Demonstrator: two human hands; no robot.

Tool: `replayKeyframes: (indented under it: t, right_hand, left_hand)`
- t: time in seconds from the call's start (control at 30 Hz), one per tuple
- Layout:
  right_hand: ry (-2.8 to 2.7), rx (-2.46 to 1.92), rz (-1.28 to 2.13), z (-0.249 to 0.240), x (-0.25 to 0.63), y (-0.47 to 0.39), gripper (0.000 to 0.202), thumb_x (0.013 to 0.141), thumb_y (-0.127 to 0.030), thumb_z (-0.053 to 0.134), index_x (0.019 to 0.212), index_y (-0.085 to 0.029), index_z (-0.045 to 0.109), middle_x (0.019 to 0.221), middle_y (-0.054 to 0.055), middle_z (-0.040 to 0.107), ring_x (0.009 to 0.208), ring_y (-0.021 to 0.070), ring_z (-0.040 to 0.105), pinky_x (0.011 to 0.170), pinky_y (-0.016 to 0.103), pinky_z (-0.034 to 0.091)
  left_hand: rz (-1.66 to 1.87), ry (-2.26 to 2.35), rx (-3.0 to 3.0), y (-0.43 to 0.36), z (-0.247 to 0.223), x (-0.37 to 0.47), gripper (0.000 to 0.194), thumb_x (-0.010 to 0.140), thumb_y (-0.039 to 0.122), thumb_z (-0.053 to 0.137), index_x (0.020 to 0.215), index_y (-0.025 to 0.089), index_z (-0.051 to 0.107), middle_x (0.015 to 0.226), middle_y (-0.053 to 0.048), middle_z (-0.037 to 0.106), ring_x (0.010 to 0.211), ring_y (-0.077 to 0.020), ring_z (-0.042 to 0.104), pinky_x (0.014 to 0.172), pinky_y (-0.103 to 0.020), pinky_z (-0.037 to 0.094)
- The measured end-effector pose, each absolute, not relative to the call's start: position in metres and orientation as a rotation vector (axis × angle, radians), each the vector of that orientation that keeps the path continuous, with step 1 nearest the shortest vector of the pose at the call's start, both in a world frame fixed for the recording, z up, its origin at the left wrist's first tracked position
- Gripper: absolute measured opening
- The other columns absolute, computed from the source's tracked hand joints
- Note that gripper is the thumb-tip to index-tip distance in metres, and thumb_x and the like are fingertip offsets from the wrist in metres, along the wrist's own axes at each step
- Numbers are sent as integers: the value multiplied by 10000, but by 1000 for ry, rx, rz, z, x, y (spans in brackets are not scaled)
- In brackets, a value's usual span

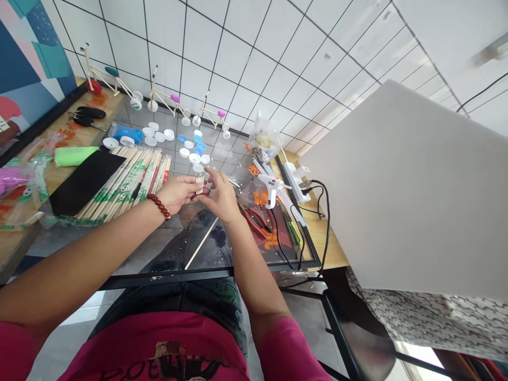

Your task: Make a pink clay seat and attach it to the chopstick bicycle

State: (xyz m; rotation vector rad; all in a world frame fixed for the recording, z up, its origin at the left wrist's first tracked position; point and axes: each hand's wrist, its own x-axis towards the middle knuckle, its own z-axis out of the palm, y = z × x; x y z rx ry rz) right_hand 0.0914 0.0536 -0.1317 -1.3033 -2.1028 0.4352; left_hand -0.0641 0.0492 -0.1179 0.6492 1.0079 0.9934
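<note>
My left hand [179, 193], with a beaded bracelet on its wrist, pinches a small bundle of short wooden sticks [199, 184]. My right hand [223, 197] closes on the same bundle from the other side, thumb below and fingers at the top. The sticks stand side by side between my fingertips, partly hidden by them. White and blue bottle caps [194, 157] lie just beyond my hands. A single long wooden stick [201, 243] rests on the glass tabletop nearer to me.
Packs of chopsticks [119, 185] and a black sheet [85, 182] lie left. On the right are a white glue gun [271, 188], red-handled pliers [256, 221], glue sticks [283, 196] and a power strip [296, 180] with cables. Stick-and-cap bicycle models [159, 98] line the wall.
</note>
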Motion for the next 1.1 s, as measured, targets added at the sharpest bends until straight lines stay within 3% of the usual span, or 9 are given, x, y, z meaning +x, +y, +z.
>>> replayKeyframes:
  t: [0.1, 0.27, 0.43, 0.6, 0.77, 0.9, 1.03, 1.1]
  right_hand:
    - [-2151, -1133, 488, -132, 94, 57, 660, 712, -244, 807, 1329, -233, 575, 1313, 100, 579, 1218, 235, 564, 1046, 361, 442]
    - [-2109, -1030, 675, -133, 94, 59, 462, 689, -231, 824, 1122, -186, 670, 1140, 72, 672, 1117, 213, 621, 997, 340, 482]
    - [-2109, -1005, 814, -129, 97, 57, 474, 706, -227, 803, 1157, -193, 663, 1185, 71, 686, 1142, 202, 629, 1033, 334, 475]
    - [-2090, -1013, 814, -129, 100, 57, 651, 698, -201, 801, 1312, -210, 585, 1355, 106, 612, 1183, 219, 612, 1044, 367, 480]
    - [-2056, -993, 881, -135, 103, 60, 532, 688, -232, 827, 1191, -192, 659, 1191, 71, 693, 1125, 209, 644, 1034, 345, 482]
    - [-2061, -940, 898, -139, 106, 64, 524, 684, -256, 844, 1176, -178, 680, 1173, 79, 709, 1137, 214, 643, 1052, 357, 469]
    - [-2098, -960, 885, -140, 107, 64, 754, 636, -272, 882, 1333, -213, 601, 1364, 106, 620, 1227, 233, 600, 1066, 369, 467]
    - [-2132, -948, 868, -140, 107, 64, 748, 659, -265, 865, 1351, -217, 586, 1368, 104, 618, 1238, 232, 595, 1077, 375, 461]
  left_hand:
    - [955, 1011, 684, 49, -119, -63, 118, 689, 101, 836, 713, 101, 720, 693, -102, 729, 598, -136, 664, 584, -224, 504]
    - [847, 1024, 714, 51, -119, -66, 148, 662, 106, 856, 671, 114, 709, 692, -98, 734, 550, -123, 635, 564, -228, 509]
    - [775, 899, 616, 51, -117, -67, 116, 705, 64, 814, 752, 122, 726, 747, -102, 750, 576, -148, 658, 641, -299, 572]
    - [844, 942, 588, 49, -114, -65, 108, 721, 28, 790, 769, 106, 733, 799, -129, 763, 658, -161, 702, 632, -253, 537]
    - [849, 979, 599, 48, -113, -63, 127, 687, 18, 811, 707, 103, 719, 779, -134, 764, 623, -150, 689, 615, -240, 523]
    - [831, 1000, 606, 47, -113, -63, 112, 713, 46, 801, 758, 121, 731, 803, -125, 775, 640, -155, 698, 620, -247, 540]
    - [842, 1034, 638, 46, -112, -62, 132, 692, 71, 828, 769, 110, 727, 819, -153, 773, 750, -223, 740, 617, -276, 545]
    - [861, 1049, 653, 45, -111, -61, 149, 668, 77, 848, 723, 104, 712, 784, -155, 767, 777, -240, 746, 645, -289, 556]
